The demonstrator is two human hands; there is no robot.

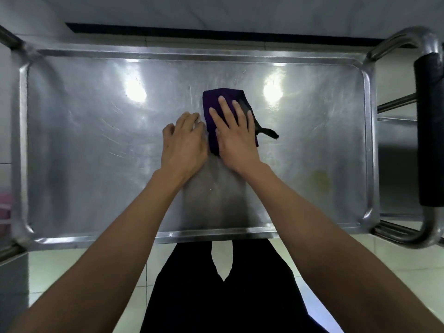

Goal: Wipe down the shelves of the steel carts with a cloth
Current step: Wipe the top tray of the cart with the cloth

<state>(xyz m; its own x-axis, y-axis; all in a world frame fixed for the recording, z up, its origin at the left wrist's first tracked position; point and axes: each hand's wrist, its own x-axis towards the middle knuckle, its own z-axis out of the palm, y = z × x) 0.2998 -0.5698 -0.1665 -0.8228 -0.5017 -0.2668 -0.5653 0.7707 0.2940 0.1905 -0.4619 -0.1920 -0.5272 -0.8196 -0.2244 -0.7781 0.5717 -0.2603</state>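
Note:
The top shelf (pixel 96 145) of a steel cart fills the view, a scratched tray with a raised rim. A folded dark purple cloth (pixel 213 99) with a black strap lies near its middle. My right hand (pixel 236 138) lies flat on the cloth, fingers straight and spread, pressing it onto the steel. My left hand (pixel 183 140) rests on the bare shelf just left of the cloth, fingers bent at the knuckles, its fingertips at the cloth's left edge. It holds nothing that I can see.
The cart's tubular handle (pixel 430 150) with a black grip runs down the right side. Corner posts (pixel 9 39) rise at the left. A yellowish stain (pixel 320 179) marks the shelf at lower right. Pale floor tiles (pixel 72 265) and my dark trousers (pixel 223 304) show below the near rim.

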